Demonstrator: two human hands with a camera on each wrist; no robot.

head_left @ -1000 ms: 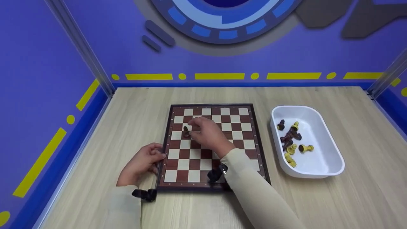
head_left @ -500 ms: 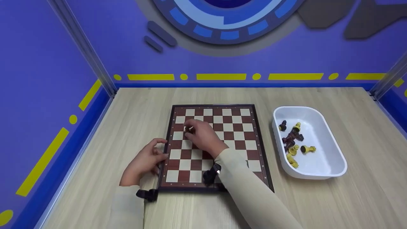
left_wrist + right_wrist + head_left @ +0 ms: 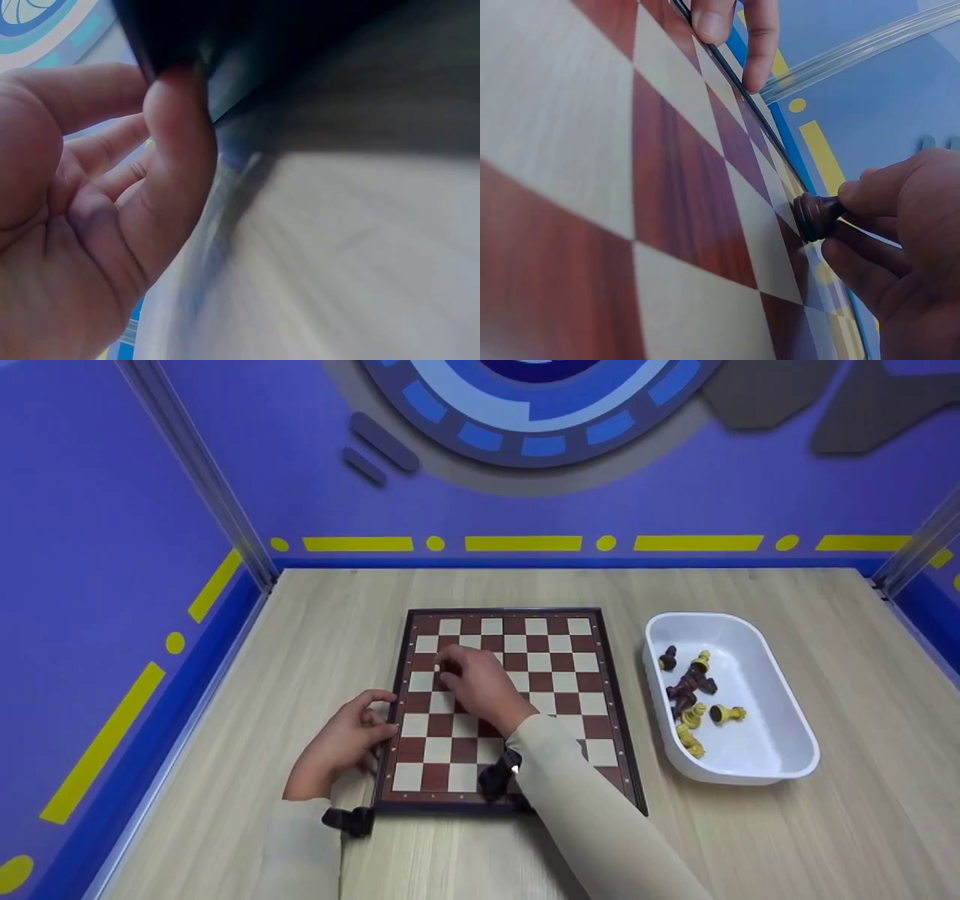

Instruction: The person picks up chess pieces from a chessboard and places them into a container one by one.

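My right hand is over the left part of the chessboard. Its thumb and fingers pinch a dark brown chess piece, whose round base faces the board in the right wrist view. Fingers cover its upper part, so its kind is hidden; whether the base touches the board I cannot tell. My left hand is at the board's left edge. Its thumb and index fingertip rest against that edge, spread apart; in the left wrist view the thumb touches the dark side of the board.
Right of the board stands a white plastic tub. Several dark brown and yellow chess pieces lie in it, among them a yellow one on its side. Blue panels close off the wooden table at the back and sides.
The right hand has shifted slightly around the dark chess piece, which is now mostly covered from above. My left index finger has stretched forward along the board's edge. Little moves in the last half second.
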